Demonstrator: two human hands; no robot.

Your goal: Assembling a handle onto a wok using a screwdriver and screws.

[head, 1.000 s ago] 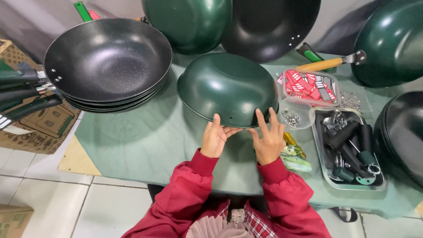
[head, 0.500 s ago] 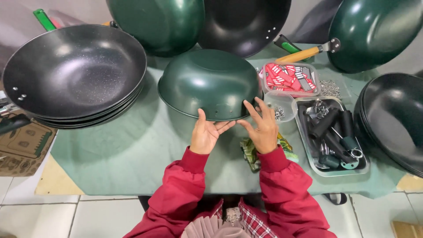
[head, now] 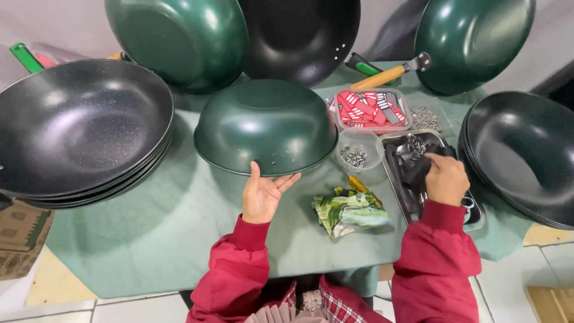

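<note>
My right hand (head: pixel 445 178) has left the upturned green wok (head: pixel 266 125) and now reaches into the metal tray (head: pixel 394 179) of black handles (head: pixel 409 170), grip closing there; what it grasps, I cannot tell. My left hand (head: pixel 263 194) stays open under the wok's near rim, steadying it on the worktop (head: pixel 149 239). Assessment: fetching a handle.

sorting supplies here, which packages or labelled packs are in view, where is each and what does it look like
Clear plastic tub: right of the upturned green pan, rectangular, full of red, white and black tags.
Crumpled foil bag: table's near edge between the hands, green, white and yellow.
Cardboard box: floor at far left, brown with dark print.
</note>
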